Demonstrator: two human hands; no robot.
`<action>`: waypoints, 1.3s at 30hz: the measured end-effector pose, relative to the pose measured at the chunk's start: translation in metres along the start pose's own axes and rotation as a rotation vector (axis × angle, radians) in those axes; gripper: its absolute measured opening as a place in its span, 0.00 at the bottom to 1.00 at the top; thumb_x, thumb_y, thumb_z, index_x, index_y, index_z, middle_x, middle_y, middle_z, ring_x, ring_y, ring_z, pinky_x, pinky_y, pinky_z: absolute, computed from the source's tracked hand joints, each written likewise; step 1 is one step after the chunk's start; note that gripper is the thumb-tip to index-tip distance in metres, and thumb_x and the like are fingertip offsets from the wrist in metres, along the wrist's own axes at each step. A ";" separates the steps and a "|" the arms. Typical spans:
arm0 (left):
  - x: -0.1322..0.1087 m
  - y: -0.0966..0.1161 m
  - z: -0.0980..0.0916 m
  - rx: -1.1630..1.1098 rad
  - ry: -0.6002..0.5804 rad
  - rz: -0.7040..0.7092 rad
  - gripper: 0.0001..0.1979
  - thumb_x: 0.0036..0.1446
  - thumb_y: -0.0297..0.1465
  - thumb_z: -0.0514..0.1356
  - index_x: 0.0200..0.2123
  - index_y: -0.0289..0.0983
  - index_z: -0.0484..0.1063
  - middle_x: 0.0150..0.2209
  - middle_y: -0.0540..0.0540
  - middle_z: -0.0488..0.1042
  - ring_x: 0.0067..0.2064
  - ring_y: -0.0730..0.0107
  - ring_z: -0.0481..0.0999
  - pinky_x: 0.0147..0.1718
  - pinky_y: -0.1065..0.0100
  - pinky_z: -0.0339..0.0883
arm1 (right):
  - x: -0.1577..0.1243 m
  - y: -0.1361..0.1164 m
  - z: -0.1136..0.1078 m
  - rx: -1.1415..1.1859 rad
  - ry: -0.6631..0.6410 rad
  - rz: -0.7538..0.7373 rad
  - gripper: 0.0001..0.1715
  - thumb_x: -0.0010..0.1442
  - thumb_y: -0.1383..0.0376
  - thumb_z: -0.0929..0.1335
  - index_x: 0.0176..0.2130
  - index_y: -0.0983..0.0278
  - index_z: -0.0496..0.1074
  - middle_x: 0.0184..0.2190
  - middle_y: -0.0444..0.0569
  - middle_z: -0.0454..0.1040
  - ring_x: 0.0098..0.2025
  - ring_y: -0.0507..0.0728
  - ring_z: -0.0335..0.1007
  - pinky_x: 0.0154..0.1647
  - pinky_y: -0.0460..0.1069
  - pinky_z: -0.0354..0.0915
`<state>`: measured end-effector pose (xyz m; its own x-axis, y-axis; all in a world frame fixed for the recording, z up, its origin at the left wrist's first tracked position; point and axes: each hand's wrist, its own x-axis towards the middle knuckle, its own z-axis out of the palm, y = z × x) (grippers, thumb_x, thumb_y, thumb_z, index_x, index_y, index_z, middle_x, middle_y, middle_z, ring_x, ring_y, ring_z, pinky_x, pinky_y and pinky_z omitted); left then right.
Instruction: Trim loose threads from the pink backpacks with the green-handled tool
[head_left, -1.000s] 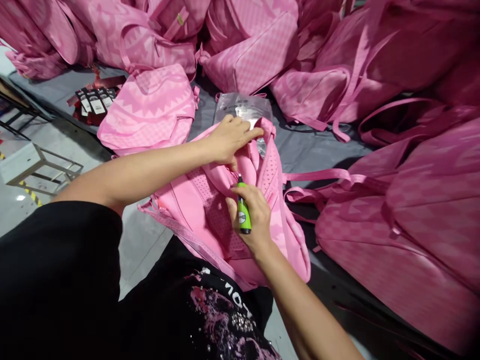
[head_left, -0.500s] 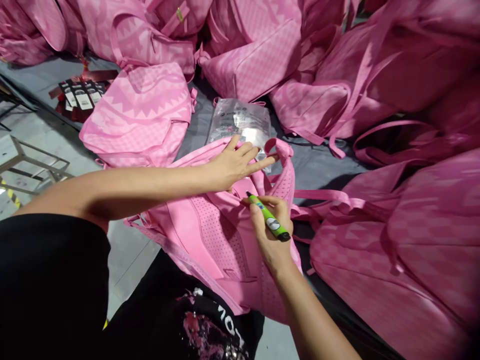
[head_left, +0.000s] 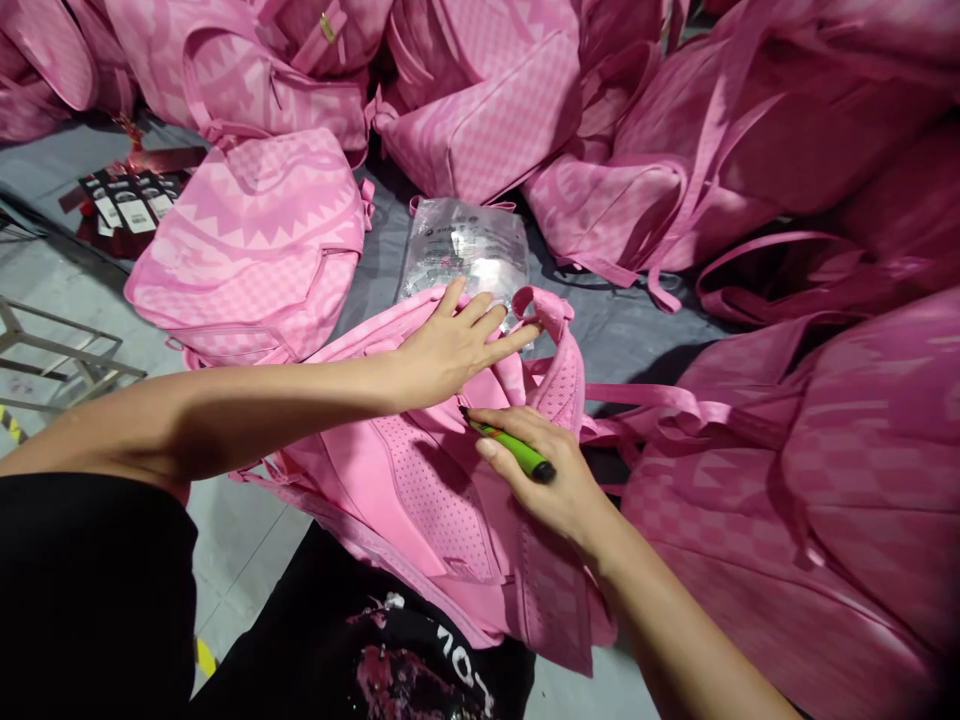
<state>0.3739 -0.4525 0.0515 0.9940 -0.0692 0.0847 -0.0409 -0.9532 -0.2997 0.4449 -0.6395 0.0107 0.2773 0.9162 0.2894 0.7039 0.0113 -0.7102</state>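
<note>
A pink backpack lies in front of me with its perforated back panel and straps facing up, partly on my lap. My left hand rests on its upper part, fingers spread. My right hand is closed around a green marker pen, whose dark tip points left at the bag just below my left hand. Whether the tip touches the fabric I cannot tell. Behind the bag lies a clear plastic bag, partly covered by my left fingers.
Another pink backpack lies to the left, with black-and-white tags beyond it. More pink backpacks are heaped at the back, and a large one sits at the right. A metal stool frame stands on the floor at left.
My right hand has turned and moved slightly, bringing the marker's tip left and down beside the left hand. The left hand stays on the backpack. The view has shifted a little.
</note>
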 end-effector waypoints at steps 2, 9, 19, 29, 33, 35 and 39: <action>0.001 0.000 0.002 -0.003 -0.013 -0.001 0.37 0.61 0.29 0.59 0.71 0.36 0.51 0.65 0.33 0.63 0.67 0.43 0.60 0.65 0.38 0.49 | 0.012 -0.001 -0.002 -0.069 -0.055 0.030 0.11 0.66 0.60 0.66 0.44 0.60 0.77 0.41 0.49 0.81 0.42 0.60 0.78 0.46 0.56 0.72; 0.004 0.000 0.010 0.003 -0.015 -0.029 0.36 0.63 0.30 0.56 0.71 0.38 0.49 0.67 0.34 0.60 0.69 0.46 0.57 0.67 0.39 0.45 | 0.037 -0.012 -0.018 -0.363 -0.344 0.176 0.08 0.63 0.62 0.67 0.41 0.63 0.73 0.32 0.49 0.77 0.33 0.60 0.75 0.30 0.51 0.65; 0.011 -0.003 0.007 -0.086 -0.159 0.004 0.50 0.54 0.33 0.65 0.73 0.38 0.41 0.72 0.33 0.48 0.73 0.40 0.44 0.67 0.35 0.40 | 0.008 0.004 -0.013 -0.280 -0.119 0.030 0.12 0.66 0.63 0.68 0.47 0.64 0.76 0.42 0.51 0.80 0.43 0.60 0.76 0.43 0.54 0.70; 0.012 -0.006 0.009 -0.054 -0.052 0.012 0.38 0.59 0.28 0.59 0.71 0.36 0.49 0.66 0.33 0.60 0.68 0.45 0.58 0.64 0.42 0.49 | 0.003 0.009 -0.008 -0.229 -0.028 0.011 0.11 0.65 0.64 0.69 0.45 0.66 0.77 0.40 0.54 0.80 0.41 0.62 0.75 0.43 0.56 0.71; 0.007 -0.015 0.004 -0.100 -0.082 0.049 0.42 0.58 0.27 0.61 0.72 0.37 0.46 0.70 0.32 0.52 0.71 0.39 0.49 0.64 0.37 0.42 | 0.001 0.010 -0.008 -0.220 -0.019 0.001 0.11 0.65 0.64 0.69 0.46 0.66 0.77 0.39 0.54 0.80 0.41 0.62 0.76 0.45 0.57 0.71; 0.006 -0.018 0.001 -0.108 -0.096 0.041 0.43 0.57 0.26 0.61 0.72 0.38 0.46 0.72 0.32 0.48 0.72 0.37 0.46 0.64 0.35 0.41 | 0.000 0.010 -0.009 -0.207 -0.010 -0.003 0.11 0.66 0.64 0.69 0.46 0.65 0.77 0.39 0.54 0.80 0.41 0.62 0.76 0.45 0.57 0.71; 0.005 -0.017 -0.003 -0.113 -0.105 -0.014 0.42 0.57 0.25 0.61 0.72 0.39 0.49 0.71 0.31 0.49 0.71 0.38 0.51 0.63 0.38 0.47 | 0.006 0.010 -0.006 -0.138 0.028 -0.002 0.12 0.66 0.63 0.68 0.47 0.64 0.78 0.41 0.53 0.80 0.42 0.61 0.76 0.46 0.57 0.72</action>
<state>0.3795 -0.4376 0.0600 0.9995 -0.0299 -0.0131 -0.0318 -0.9813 -0.1898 0.4575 -0.6362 0.0086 0.2925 0.9048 0.3095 0.7871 -0.0439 -0.6153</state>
